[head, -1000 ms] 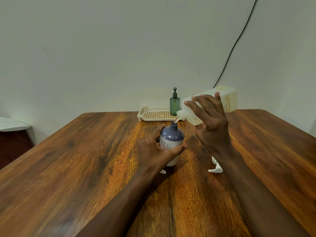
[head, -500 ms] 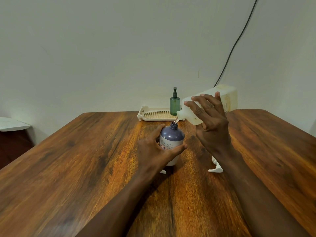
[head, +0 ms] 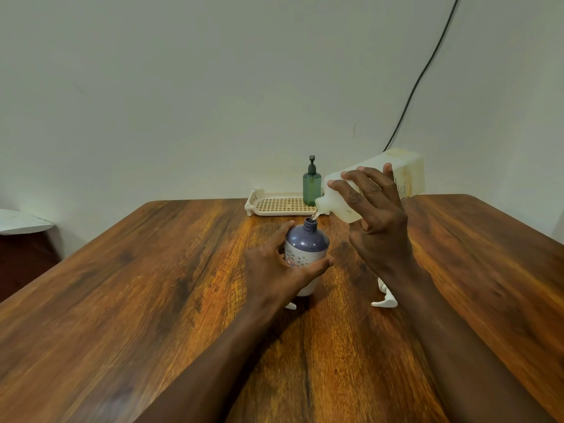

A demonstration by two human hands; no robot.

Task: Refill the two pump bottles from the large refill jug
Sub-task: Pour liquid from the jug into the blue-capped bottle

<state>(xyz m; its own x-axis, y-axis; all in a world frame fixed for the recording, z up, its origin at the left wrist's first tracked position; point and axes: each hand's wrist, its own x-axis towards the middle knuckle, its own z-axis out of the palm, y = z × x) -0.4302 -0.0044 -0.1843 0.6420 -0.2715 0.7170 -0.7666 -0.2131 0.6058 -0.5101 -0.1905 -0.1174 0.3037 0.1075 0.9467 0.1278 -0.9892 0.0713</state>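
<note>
Over mid-table, R hand (head: 377, 221) grips tilted refill jug (head: 403, 175), L hand (head: 276, 267) wraps purple bottle (head: 306, 248) w/ narrow neck — any wobble prob spills.

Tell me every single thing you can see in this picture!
purple bottle: one, purple top and white bottom, upright mid-table, neck open.
refill jug: one, whitish, tilted in the air, spout over the purple bottle's neck.
tray: one, cream, far table edge.
green pump bottle: one, green, at the tray's right end.
pump head: one, white, lying by the right wrist.
small white piece: one, under the left wrist, mostly hidden.
table: one, brown wood.
cable: one, black, on the wall.
left hand: grips the purple bottle.
right hand: holds the refill jug.
</note>
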